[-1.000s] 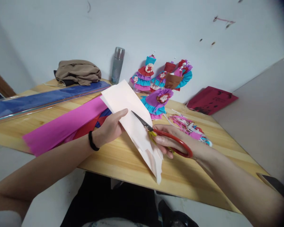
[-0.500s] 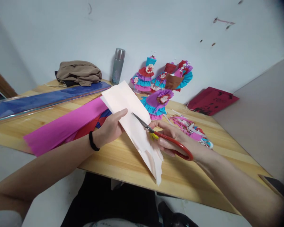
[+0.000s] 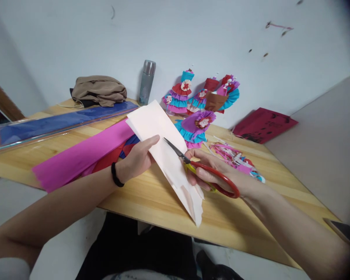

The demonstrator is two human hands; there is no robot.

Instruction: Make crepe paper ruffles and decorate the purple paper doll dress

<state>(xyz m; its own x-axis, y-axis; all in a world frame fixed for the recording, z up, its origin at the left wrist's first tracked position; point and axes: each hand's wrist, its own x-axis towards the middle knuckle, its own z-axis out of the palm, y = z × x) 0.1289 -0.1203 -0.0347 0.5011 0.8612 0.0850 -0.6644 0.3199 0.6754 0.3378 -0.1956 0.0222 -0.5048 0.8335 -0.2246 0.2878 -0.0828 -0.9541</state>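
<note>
A folded sheet of pale pink crepe paper (image 3: 154, 122) is pinched at its left edge in my left hand (image 3: 137, 158), thumb on top. Its lower end, nearest me, is ragged. My right hand (image 3: 205, 171) is closed on a pair of scissors (image 3: 221, 182) with red and yellow handles. The blades lie across the paper, pointing up and left toward my left thumb; whether the lower blade is under the paper I cannot tell. Bright pink crepe paper (image 3: 81, 155) lies left of my left hand, over red and blue pieces.
Several ruffled paper dresses (image 3: 179, 97) stand against the wall beside a grey flask (image 3: 147, 83). Paper scraps (image 3: 233, 157) lie to the right, near a dark red bag (image 3: 264, 125). Packaged blue paper (image 3: 64, 120) and a brown cloth (image 3: 100, 89) occupy the back left.
The scissors have opened slightly at the handles, with more of the yellow loop showing. The paper and my left hand keep nearly the same place; the whole view has shifted a little.
</note>
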